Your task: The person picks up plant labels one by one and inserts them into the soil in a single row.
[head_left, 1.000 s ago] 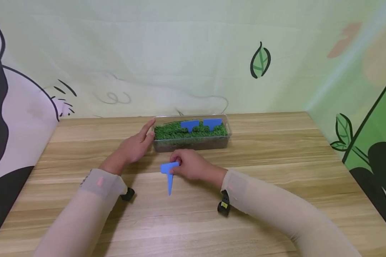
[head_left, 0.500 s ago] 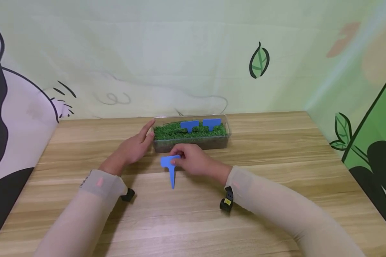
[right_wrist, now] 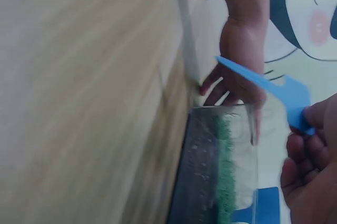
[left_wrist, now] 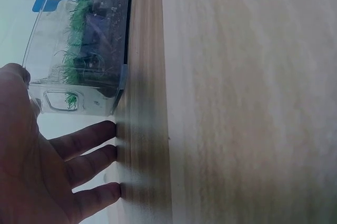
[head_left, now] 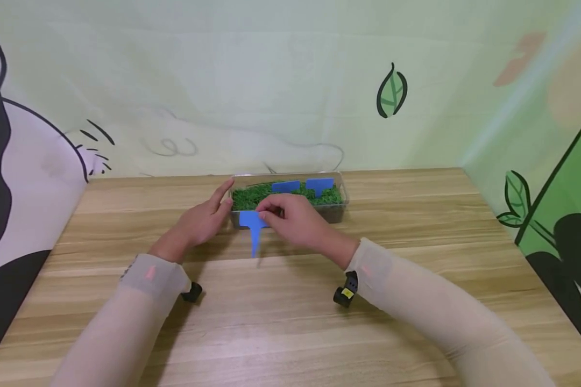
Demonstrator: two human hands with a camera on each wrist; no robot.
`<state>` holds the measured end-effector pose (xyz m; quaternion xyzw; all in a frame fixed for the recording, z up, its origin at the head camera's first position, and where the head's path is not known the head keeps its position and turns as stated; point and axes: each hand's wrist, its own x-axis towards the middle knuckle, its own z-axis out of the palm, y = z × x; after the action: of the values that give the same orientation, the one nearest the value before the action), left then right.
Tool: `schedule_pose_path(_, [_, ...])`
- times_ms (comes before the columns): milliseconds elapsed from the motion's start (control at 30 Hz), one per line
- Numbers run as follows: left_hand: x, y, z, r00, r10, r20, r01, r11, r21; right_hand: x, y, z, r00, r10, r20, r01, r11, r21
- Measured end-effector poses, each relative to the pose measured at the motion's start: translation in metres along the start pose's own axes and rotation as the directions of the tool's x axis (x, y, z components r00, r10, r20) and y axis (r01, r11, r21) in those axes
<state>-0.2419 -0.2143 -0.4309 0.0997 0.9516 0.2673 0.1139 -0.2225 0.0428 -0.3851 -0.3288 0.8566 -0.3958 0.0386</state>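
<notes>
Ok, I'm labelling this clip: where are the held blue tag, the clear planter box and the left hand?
blue tag [head_left: 248, 218], head view, on its flat top.
clear planter box [head_left: 336, 214], head view, on its front wall.
left hand [head_left: 198, 223], head view, on its back.

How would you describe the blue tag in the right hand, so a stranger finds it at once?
On the wooden table stands a clear box of green grass. In front of its left end, the right hand pinches a blue T-shaped tag, spike down. The two other tags are stuck in the grass; this one hangs in the air.
</notes>
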Motion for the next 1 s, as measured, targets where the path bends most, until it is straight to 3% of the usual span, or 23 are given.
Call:
schedule_pose_path(167, [0.0, -0.001, 0.0, 1.0, 0.0, 0.006, 0.0, 1.0, 0.001, 0.007, -0.004, -0.01, 0.987, -0.132, -0.09, 0.131, 0.991, -0.021])
schedule_pose_path(267, [0.0, -0.002, -0.001, 1.0, -0.004, 0.006, 0.004, 1.0, 0.0, 0.014, -0.007, -0.017, 0.979, -0.162, -0.12, 0.158, 0.987, -0.041])
schedule_pose_path(633, [-0.001, -0.002, 0.0, 1.0, -0.006, 0.004, 0.006, 1.0, -0.001, 0.028, -0.006, -0.036, 0.982, -0.142, -0.128, 0.122, 0.982, -0.147])
schedule_pose_path(867, [-0.001, -0.001, 0.0, 1.0, 0.004, -0.005, -0.004, 1.0, -0.002, 0.031, -0.001, -0.038, 0.977, -0.103, -0.184, 0.071, 0.982, -0.174])
schedule_pose_path(1000, [-0.001, -0.001, 0.001, 1.0, 0.007, -0.005, -0.007, 1.0, 0.001, 0.033, 0.002, -0.038, 0.97, -0.125, -0.208, 0.083, 0.977, -0.198])
